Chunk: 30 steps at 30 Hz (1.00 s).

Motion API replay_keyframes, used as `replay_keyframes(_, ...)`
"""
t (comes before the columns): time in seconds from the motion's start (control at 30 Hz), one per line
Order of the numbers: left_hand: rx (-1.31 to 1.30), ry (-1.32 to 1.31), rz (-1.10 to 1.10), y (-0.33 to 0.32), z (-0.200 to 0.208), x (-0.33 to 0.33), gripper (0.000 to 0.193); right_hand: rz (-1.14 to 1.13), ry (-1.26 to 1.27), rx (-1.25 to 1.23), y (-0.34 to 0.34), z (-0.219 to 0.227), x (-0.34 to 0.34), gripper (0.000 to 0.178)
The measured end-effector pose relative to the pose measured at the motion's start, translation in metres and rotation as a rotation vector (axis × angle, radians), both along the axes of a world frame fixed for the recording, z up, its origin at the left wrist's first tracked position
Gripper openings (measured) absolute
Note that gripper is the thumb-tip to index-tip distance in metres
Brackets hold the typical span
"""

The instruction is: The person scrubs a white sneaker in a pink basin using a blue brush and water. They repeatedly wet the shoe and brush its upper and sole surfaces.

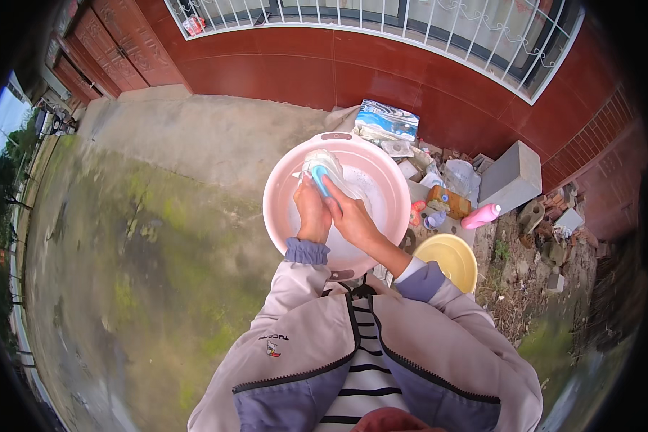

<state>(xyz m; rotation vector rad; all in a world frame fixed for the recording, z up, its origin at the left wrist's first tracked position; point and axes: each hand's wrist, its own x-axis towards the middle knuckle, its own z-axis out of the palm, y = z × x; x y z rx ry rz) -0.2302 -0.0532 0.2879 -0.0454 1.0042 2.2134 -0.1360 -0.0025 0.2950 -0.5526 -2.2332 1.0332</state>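
Observation:
Over a large pink basin [281,155] of sudsy water, my two hands are close together. My right hand [351,216] is closed round a light blue scrubbing brush [319,176], pressed against a white item [324,156]. That item is rounded at the far end, and I cannot make out whether it is a shoe or bunched cloth. My left hand [312,211] grips it from the near left side, its fingers partly hidden. White suds [371,189] float in the water to the right of my hands.
A yellow basin [459,252] stands to the right of the pink one. Beyond it are a pink bottle [481,216], a grey block [513,178] and rubble. A blue-and-white box [386,121] lies by the red wall [288,75]. Mossy concrete [158,237] spreads leftward.

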Motion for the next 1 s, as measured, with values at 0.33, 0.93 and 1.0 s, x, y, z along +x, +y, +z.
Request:
replay_keyframes(0.33,0.011,0.026,0.036,0.003,0.009,0.006,0.035,-0.017,0.115,0.189,0.004,-0.005,-0.002,0.048)
replay_keyframes(0.93,0.032,-0.019,0.054,-0.001,-0.002,0.001,0.034,-0.034,0.14,0.159,-0.002,-0.002,0.01,0.047)
replay_keyframes(1.0,-0.008,-0.03,0.054,-0.007,-0.001,0.01,0.034,-0.08,-0.163,-0.257,0.019,0.036,0.005,0.047)
